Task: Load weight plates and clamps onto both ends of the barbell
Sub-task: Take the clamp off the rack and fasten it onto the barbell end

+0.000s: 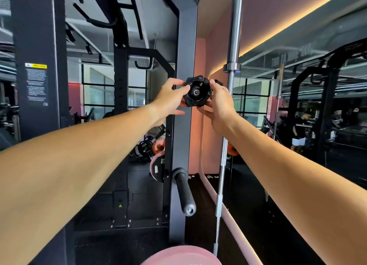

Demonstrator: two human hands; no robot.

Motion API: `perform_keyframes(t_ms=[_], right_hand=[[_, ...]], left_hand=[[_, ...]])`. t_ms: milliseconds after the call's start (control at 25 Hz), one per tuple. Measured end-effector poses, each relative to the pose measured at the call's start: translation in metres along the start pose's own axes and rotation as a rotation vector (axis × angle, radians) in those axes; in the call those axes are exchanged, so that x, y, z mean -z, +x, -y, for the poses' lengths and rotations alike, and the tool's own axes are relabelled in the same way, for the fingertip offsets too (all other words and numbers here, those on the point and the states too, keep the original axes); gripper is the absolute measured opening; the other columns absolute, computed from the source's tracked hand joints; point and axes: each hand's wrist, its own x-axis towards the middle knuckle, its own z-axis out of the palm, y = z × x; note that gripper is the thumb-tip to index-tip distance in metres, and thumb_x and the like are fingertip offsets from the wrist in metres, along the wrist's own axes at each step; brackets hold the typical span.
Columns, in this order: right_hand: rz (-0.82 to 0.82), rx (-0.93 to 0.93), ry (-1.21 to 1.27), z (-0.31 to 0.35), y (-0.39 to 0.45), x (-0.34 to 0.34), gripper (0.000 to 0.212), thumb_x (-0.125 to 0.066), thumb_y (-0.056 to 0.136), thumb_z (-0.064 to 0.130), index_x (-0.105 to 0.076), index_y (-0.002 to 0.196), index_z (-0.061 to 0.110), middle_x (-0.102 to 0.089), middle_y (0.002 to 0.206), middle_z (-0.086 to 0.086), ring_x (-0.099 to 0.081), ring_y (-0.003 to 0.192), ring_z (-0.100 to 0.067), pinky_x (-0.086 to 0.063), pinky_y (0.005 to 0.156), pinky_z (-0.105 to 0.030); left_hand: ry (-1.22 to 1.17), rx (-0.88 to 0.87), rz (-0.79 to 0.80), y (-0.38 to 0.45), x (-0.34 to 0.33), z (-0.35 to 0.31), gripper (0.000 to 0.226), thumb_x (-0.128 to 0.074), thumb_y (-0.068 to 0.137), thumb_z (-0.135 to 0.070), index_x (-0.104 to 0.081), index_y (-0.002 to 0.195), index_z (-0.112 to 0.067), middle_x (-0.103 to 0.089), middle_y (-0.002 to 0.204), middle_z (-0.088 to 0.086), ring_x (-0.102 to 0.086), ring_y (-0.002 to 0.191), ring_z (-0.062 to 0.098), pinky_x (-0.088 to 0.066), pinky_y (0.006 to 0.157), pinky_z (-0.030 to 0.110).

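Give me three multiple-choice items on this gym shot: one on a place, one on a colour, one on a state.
1. Where is the clamp?
A. on a storage peg on the rack post
B. on the floor
C. on the upright silver bar

2. What colour is the plate at the bottom edge?
A. pink
B. green
C. blue

3. How is the clamp held?
A. by both hands
B. by one hand
C. by no hand

Answers: 1 A, the peg's end shows inside its ring; 2 A, its surface is pink; 3 A, left hand and right hand curl their fingers round it.
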Motion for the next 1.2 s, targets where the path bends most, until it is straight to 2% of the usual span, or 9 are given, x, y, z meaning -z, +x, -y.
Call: perform_keyframes(t_ms=[200, 320, 400, 520, 680, 760, 920, 1040, 1200], right_hand=[[-0.028, 0.049, -0.008, 0.010, -0.070, -0.022, 0.019, -0.054, 0.099, 0.038, -0.053, 0.097, 0.019, -0.070, 0.113, -0.008, -0.070, 0.107, -0.027, -0.062, 0.082, -0.041], [0.033, -0.005, -0.022, 0.003, -0.117, -0.053, 0.024, -0.056, 0.098, 0.041, -0.053, 0.097, 0.018, -0.071, 0.111, -0.008, -0.070, 0.104, -0.026, -0.062, 0.072, -0.034], [0.053, -0.043, -0.053, -0.010, -0.141, -0.079, 0.024, -0.057, 0.098, 0.041, -0.051, 0.096, 0.017, -0.065, 0.096, -0.009, -0.068, 0.093, -0.026, -0.062, 0.071, -0.034], [0.102, -0.068, -0.056, -0.038, -0.183, -0.145, 0.024, -0.057, 0.098, 0.038, -0.045, 0.091, 0.018, -0.056, 0.081, -0.004, -0.060, 0.071, -0.018, -0.060, 0.062, -0.030], [0.207, -0.074, 0.013, -0.084, -0.247, -0.237, 0.019, -0.056, 0.099, 0.032, -0.042, 0.094, 0.021, -0.047, 0.063, 0.004, -0.048, 0.044, -0.012, -0.052, 0.058, -0.032], [0.313, -0.099, 0.046, -0.103, -0.276, -0.278, 0.014, -0.055, 0.100, 0.028, -0.044, 0.107, 0.024, -0.050, 0.070, 0.000, -0.051, 0.047, -0.015, -0.055, 0.064, -0.035], [0.581, -0.028, 0.007, -0.123, -0.324, -0.350, 0.025, -0.050, 0.100, 0.026, -0.048, 0.124, 0.035, -0.049, 0.071, -0.005, -0.053, 0.046, -0.010, -0.059, 0.068, -0.042], [0.758, 0.004, -0.007, -0.131, -0.354, -0.396, 0.032, -0.047, 0.098, 0.025, -0.051, 0.123, 0.044, -0.052, 0.074, -0.007, -0.051, 0.052, -0.012, -0.060, 0.065, -0.044], [0.896, -0.040, -0.081, -0.147, -0.385, -0.437, 0.036, -0.049, 0.097, 0.027, -0.049, 0.122, 0.053, -0.056, 0.068, 0.000, -0.058, 0.064, -0.015, -0.060, 0.074, -0.045]], left_hand=[[0.011, -0.034, -0.009, -0.056, 0.029, -0.011, 0.024, -0.058, 0.100, -0.031, -0.051, 0.122, -0.023, -0.064, 0.100, 0.003, -0.067, 0.074, 0.010, -0.063, 0.063, 0.030], [0.038, 0.007, -0.010, -0.099, 0.075, -0.005, 0.024, -0.060, 0.099, -0.029, -0.052, 0.121, -0.022, -0.068, 0.110, 0.015, -0.071, 0.080, 0.018, -0.063, 0.065, 0.033], [0.087, 0.031, -0.020, -0.127, 0.113, -0.002, 0.023, -0.062, 0.097, -0.028, -0.053, 0.118, -0.026, -0.068, 0.113, 0.018, -0.073, 0.091, 0.025, -0.064, 0.070, 0.036], [0.142, 0.050, -0.105, -0.173, 0.189, 0.002, 0.017, -0.065, 0.096, -0.024, -0.056, 0.109, -0.030, -0.066, 0.091, 0.010, -0.069, 0.076, 0.016, -0.064, 0.065, 0.029], [0.184, 0.108, -0.249, -0.239, 0.290, 0.012, 0.016, -0.066, 0.095, -0.016, -0.058, 0.106, -0.024, -0.069, 0.078, 0.005, -0.070, 0.073, 0.014, -0.064, 0.073, 0.038], [0.218, 0.146, -0.325, -0.272, 0.336, 0.016, 0.015, -0.066, 0.095, -0.013, -0.058, 0.104, -0.023, -0.069, 0.079, 0.002, -0.069, 0.071, 0.011, -0.063, 0.074, 0.038], [0.333, 0.214, -0.500, -0.336, 0.422, 0.008, 0.019, -0.067, 0.094, -0.014, -0.058, 0.110, -0.020, -0.063, 0.089, 0.020, -0.069, 0.083, 0.027, -0.065, 0.072, 0.038], [0.433, 0.227, -0.596, -0.380, 0.471, -0.004, 0.017, -0.068, 0.093, -0.017, -0.059, 0.102, -0.030, -0.064, 0.078, 0.014, -0.070, 0.080, 0.027, -0.065, 0.068, 0.035], [0.486, 0.289, -0.656, -0.424, 0.514, -0.001, 0.019, -0.069, 0.094, -0.020, -0.059, 0.109, -0.026, -0.054, 0.078, 0.023, -0.068, 0.086, 0.034, -0.065, 0.075, 0.042]])
